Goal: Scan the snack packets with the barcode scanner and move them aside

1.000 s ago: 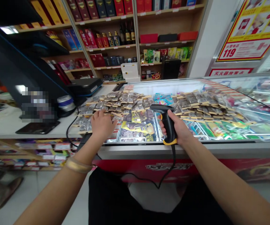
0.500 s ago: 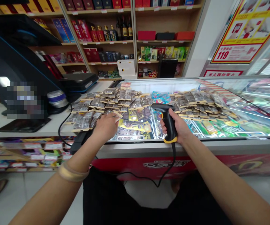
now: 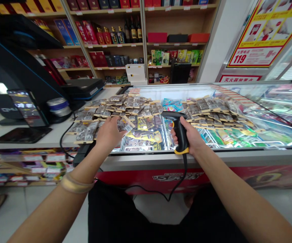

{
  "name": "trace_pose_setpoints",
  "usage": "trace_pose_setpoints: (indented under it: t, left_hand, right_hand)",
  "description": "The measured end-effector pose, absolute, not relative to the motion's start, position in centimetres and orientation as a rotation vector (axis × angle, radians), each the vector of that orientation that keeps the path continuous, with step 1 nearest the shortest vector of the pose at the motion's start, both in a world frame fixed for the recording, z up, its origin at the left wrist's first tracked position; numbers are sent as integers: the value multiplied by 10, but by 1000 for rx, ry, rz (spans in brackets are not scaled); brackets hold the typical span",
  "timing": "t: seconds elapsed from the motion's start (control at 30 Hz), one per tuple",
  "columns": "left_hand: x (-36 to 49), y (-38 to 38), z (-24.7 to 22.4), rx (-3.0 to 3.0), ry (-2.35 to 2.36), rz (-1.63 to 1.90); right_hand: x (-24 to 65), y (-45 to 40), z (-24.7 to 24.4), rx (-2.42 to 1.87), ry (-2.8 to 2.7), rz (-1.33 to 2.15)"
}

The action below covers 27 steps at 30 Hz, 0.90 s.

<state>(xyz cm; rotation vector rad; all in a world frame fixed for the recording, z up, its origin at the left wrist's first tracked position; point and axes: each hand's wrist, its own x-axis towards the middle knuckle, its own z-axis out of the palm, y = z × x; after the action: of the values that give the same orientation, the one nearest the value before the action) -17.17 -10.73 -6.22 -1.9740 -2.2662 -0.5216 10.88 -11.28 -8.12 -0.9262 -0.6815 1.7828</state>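
My left hand [image 3: 109, 133] grips a small clear packet [image 3: 126, 125] with a tan edge, its label facing up, at the front of a pile of similar packets [image 3: 117, 103]. In my right hand [image 3: 190, 136] is a black and yellow barcode scanner [image 3: 181, 133], held upright by its handle, its head pointing left toward the packet. A second pile of packets [image 3: 211, 108] lies on the glass to the right of the scanner. The scanner's cable hangs down in front of the freezer.
The glass-topped freezer [image 3: 140, 158] holds bagged goods in wire baskets. At left, a counter [image 3: 59, 135] carries a dark terminal [image 3: 16, 67], a phone [image 3: 29, 108] and rolls of tape [image 3: 59, 107]. Stocked shelves [image 3: 110, 45] stand behind.
The packet in my left hand has turned so its face and label show more. My right hand keeps its hold on the scanner. The whole view has shifted slightly.
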Motion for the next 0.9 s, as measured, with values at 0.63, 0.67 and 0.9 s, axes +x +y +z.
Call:
trace_pose_setpoints:
  t: [0.63,0.67,0.9]
  left_hand:
    - [-140,-65,-107,-2295,-2256,-2471]
    - [-140,-66,-108,-2313,-2249,-2431]
    - [-136,-68,-107,-2302,-2296,-2383]
  right_hand:
    - [114,-118,-86,-952,-971,2048]
    - [114,-118,-86,-947,-990,2050]
    - [113,-117,-90,-911,-1029,2041]
